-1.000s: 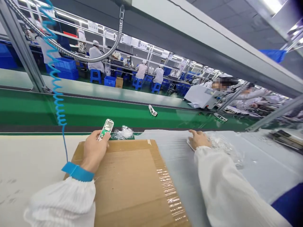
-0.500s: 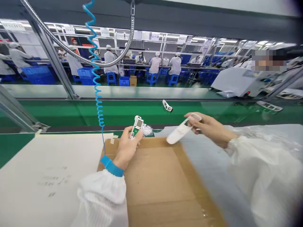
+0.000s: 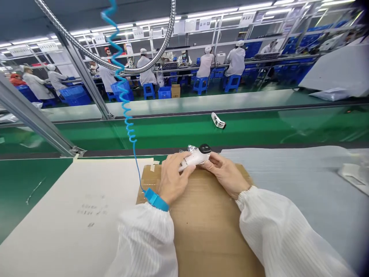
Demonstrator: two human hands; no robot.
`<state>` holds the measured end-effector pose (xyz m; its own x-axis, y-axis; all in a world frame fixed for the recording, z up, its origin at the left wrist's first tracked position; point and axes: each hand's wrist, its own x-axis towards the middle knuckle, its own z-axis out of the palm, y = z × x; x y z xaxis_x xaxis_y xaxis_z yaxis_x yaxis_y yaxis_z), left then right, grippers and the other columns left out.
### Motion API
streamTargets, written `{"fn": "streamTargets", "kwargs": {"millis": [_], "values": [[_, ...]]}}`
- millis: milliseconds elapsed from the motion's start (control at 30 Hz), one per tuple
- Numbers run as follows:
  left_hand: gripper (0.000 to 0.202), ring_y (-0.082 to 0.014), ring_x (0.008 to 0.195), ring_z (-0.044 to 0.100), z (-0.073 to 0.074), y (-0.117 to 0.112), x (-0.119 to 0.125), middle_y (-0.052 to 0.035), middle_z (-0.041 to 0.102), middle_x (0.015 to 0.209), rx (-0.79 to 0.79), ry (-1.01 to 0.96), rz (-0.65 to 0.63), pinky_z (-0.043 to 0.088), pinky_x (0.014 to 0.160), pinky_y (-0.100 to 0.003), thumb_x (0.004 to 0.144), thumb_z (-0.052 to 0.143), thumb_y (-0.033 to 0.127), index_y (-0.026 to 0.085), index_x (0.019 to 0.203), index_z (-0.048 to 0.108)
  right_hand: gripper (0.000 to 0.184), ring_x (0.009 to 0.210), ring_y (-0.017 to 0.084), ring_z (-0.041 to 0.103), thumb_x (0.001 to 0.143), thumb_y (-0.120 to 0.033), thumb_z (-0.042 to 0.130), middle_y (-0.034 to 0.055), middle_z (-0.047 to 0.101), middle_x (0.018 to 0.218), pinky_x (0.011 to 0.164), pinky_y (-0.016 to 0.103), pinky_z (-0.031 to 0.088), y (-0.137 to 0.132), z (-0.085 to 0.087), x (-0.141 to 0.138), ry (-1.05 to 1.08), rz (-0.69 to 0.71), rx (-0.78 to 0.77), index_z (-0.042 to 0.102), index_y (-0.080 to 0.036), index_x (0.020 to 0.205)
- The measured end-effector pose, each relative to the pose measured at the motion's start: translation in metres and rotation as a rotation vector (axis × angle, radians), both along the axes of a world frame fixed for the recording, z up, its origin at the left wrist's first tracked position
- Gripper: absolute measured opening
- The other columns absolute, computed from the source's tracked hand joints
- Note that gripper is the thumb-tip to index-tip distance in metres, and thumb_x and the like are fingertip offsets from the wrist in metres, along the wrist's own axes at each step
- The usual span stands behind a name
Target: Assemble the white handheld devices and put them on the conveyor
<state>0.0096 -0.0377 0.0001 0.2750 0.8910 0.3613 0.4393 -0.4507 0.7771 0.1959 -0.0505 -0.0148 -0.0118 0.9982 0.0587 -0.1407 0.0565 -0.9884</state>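
A white handheld device with a round black tip (image 3: 196,157), like a forehead thermometer, is held between both hands above the cardboard. My left hand (image 3: 174,177) is closed around its rear part, thumb along the near side. At the tip end, my right hand (image 3: 226,173) grips with thumb and fingers; some fingertips are hidden behind the device. The underside of the device is out of sight, so I cannot tell whether the white cover is on it. Crumpled clear plastic (image 3: 191,148) shows just behind. Around my left wrist is a blue strap (image 3: 155,199) with a coiled cord.
A cardboard sheet (image 3: 213,231) lies beneath my hands, with white paper (image 3: 63,215) at left and a pale foam sheet (image 3: 288,173) at right. A white plastic part (image 3: 356,177) rests far right. Beyond, another white part (image 3: 218,120) lies on the green belt (image 3: 173,132).
My right hand has come left to the device, and the loose white cover it held apart no longer shows there. The device has turned, hiding its circuit board and screen. The view has swung left.
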Motion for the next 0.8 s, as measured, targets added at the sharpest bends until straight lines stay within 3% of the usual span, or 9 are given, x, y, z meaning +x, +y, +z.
{"fn": "streamTargets", "kwargs": {"millis": [167, 367, 533, 700, 800], "values": [[0.034, -0.0207, 0.119, 0.057, -0.001, -0.004, 0.002, -0.0034, 0.064, 0.129, -0.088, -0.054, -0.033, 0.042, 0.104, -0.036, 0.091, 0.061, 0.033, 0.027, 0.125, 0.062, 0.047, 0.127, 0.027, 0.057, 0.079, -0.051, 0.076, 0.0039, 0.069, 0.127, 0.109, 0.045, 0.043, -0.004, 0.002, 0.004, 0.038, 0.015, -0.007, 0.069, -0.028, 0.12], [0.031, -0.0215, 0.114, 0.058, 0.005, -0.003, 0.0, -0.0046, 0.066, 0.122, 0.001, -0.004, 0.019, 0.044, 0.102, -0.036, 0.088, 0.066, 0.033, 0.025, 0.119, 0.066, 0.044, 0.12, 0.028, 0.061, 0.081, -0.058, 0.07, 0.0029, 0.071, 0.121, 0.107, 0.045, 0.044, -0.005, 0.006, 0.005, -0.045, 0.01, 0.065, 0.071, -0.029, 0.115], [0.033, -0.0208, 0.115, 0.061, 0.01, -0.008, 0.004, -0.0032, 0.066, 0.128, -0.154, -0.062, -0.076, 0.046, 0.099, -0.033, 0.093, 0.059, 0.034, 0.026, 0.124, 0.064, 0.04, 0.116, 0.028, 0.063, 0.079, -0.058, 0.072, 0.0022, 0.073, 0.112, 0.107, 0.045, 0.044, -0.006, 0.008, 0.002, -0.013, -0.064, 0.063, 0.072, -0.031, 0.109], [0.04, -0.0237, 0.119, 0.06, 0.012, -0.024, 0.021, -0.0074, 0.065, 0.13, -0.064, 0.086, -0.144, 0.044, 0.102, -0.036, 0.102, 0.039, 0.04, 0.025, 0.135, 0.056, 0.044, 0.102, 0.025, 0.066, 0.085, -0.065, 0.06, 0.0061, 0.073, 0.099, 0.095, 0.041, 0.052, -0.009, 0.021, -0.014, 0.398, -0.114, -0.146, 0.069, -0.024, 0.095], [0.05, -0.0333, 0.103, 0.067, 0.01, -0.035, 0.034, -0.0157, 0.069, 0.116, -0.083, 0.375, -0.155, 0.05, 0.087, -0.043, 0.099, 0.04, 0.052, 0.019, 0.134, 0.054, 0.044, 0.073, 0.02, 0.064, 0.092, -0.063, 0.047, 0.0014, 0.063, 0.068, 0.079, 0.037, 0.055, -0.014, 0.029, -0.017, 0.656, -0.148, -0.326, 0.064, -0.023, 0.081]]}}
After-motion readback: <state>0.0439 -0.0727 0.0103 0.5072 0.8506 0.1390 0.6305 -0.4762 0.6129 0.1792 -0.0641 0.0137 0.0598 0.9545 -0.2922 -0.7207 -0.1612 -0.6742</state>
